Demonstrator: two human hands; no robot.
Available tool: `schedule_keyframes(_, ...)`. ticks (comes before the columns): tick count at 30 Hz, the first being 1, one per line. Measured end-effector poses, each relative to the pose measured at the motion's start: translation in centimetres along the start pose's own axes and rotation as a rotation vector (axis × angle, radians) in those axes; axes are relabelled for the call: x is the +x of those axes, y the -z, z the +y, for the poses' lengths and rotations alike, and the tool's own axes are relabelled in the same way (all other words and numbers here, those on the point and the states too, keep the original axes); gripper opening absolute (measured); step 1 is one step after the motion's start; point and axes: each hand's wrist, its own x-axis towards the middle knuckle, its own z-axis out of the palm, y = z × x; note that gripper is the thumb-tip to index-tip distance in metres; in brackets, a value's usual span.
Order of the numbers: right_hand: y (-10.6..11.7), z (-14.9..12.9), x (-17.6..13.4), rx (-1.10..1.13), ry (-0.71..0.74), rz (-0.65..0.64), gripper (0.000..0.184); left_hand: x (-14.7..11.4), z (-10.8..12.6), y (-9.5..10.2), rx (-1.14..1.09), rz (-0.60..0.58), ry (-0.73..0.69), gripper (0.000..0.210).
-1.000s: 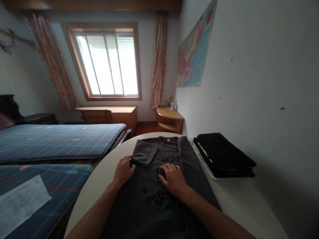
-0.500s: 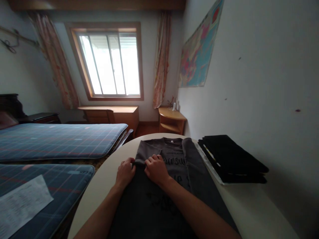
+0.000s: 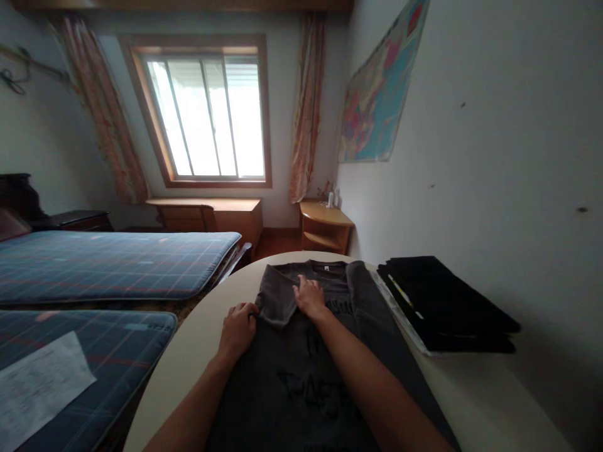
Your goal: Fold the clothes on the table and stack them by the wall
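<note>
A dark grey T-shirt with black lettering lies on the pale round table, its collar at the far end and both sides folded inward. My left hand is at the shirt's left edge, fingers curled and closed on the cloth. On the folded left sleeve rests my right hand, near the chest lettering, its fingers bent and closed at the sleeve's edge. My right forearm crosses over the print and covers part of it. The fingertips of both hands are partly hidden.
A stack of folded black clothes lies to the right, by the wall. The rounded table edge runs along the left. Beyond it are two plaid mattresses, one with a paper sheet on it. Desks stand under the window.
My right hand has moved forward and to the right, away from my left hand. The sleeve between them now lies more spread out. My left hand has stayed at the shirt's left edge.
</note>
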Motion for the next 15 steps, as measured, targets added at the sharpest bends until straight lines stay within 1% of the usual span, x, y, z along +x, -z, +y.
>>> schedule_keyframes(4, -0.3, 1.0, 1.5, 0.022, -0.003, 0.0, 0.032, -0.1, 0.0, 0.1, -0.015, -0.003, -0.002, 0.021)
schedule_keyframes(10, 0.2, 1.9, 2.1, 0.018, -0.021, 0.028, 0.038, -0.3, 0.5, 0.4, -0.01, 0.002, 0.021, 0.019)
schedule_keyframes(12, 0.2, 1.5, 1.9, 0.01, 0.011, 0.025, 0.037, -0.3, 0.8, 0.5, -0.004, 0.006, 0.03, 0.016)
schedule_keyframes(14, -0.1, 0.4, 1.7, 0.02, 0.093, 0.017, 0.036, -0.3, 1.0, 0.6, 0.003, 0.01, 0.036, 0.013)
schedule_keyframes(15, -0.4, -0.3, 1.6, 0.032, 0.147, 0.003, 0.036, -0.2, 1.0, 0.6, 0.007, 0.012, 0.038, 0.015)
